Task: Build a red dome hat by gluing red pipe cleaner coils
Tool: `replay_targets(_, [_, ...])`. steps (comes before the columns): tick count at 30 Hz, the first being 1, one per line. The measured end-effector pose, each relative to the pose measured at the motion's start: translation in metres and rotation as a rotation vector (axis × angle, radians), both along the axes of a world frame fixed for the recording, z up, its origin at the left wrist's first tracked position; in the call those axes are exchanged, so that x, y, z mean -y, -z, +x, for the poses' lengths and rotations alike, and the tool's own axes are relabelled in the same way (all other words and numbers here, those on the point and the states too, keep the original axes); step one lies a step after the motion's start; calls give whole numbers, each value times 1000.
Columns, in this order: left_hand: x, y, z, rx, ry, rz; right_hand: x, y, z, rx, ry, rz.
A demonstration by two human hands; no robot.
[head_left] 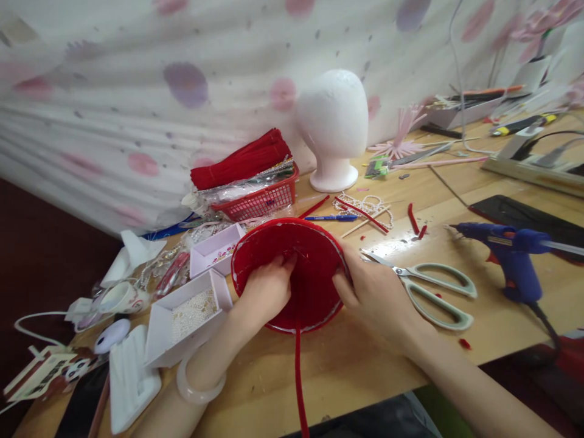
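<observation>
A red, fuzzy, bowl-shaped piece (314, 292) is held over the front of the table, its hollow side turned towards me. Whitish residue runs along its rim. My right hand (376, 292) grips the right rim, thumb inside and the other fingers behind. My left hand (269, 289) reaches into the hollow with its fingers curled together near the inner wall; what they pinch, if anything, is hidden. From the lower rim a red chenille stem (298, 383) hangs down towards me. Scissors (429, 292) with pale green handles lie just right of my right hand.
At right lies a blue glue gun (506, 249). A white foam head (335, 128) stands at the back beside a red basket (260, 201) bearing a red bundle. Left are a box of beads (159, 331) and a power adapter. A power strip (538, 167) sits back right.
</observation>
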State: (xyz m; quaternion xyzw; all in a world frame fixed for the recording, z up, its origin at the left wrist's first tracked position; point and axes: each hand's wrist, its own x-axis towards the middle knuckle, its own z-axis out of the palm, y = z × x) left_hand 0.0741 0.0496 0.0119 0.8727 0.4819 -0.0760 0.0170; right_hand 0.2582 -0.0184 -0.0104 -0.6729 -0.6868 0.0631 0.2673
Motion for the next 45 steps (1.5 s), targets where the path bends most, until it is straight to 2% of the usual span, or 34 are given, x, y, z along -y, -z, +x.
replay_targets(11, [-4,5,-3,112,-19,-54,0,-1,-1,58,-20,54])
replay_targets(22, [-3,11,-7,207,-17,-94,0,-3,-1,62,-4,26])
replay_targets(30, [-3,10,-4,204,-33,-69,0,-2,-1,83,-17,64])
replay_targets(45, [3,15,-3,199,-30,-83,0,-3,-1,77,-8,43])
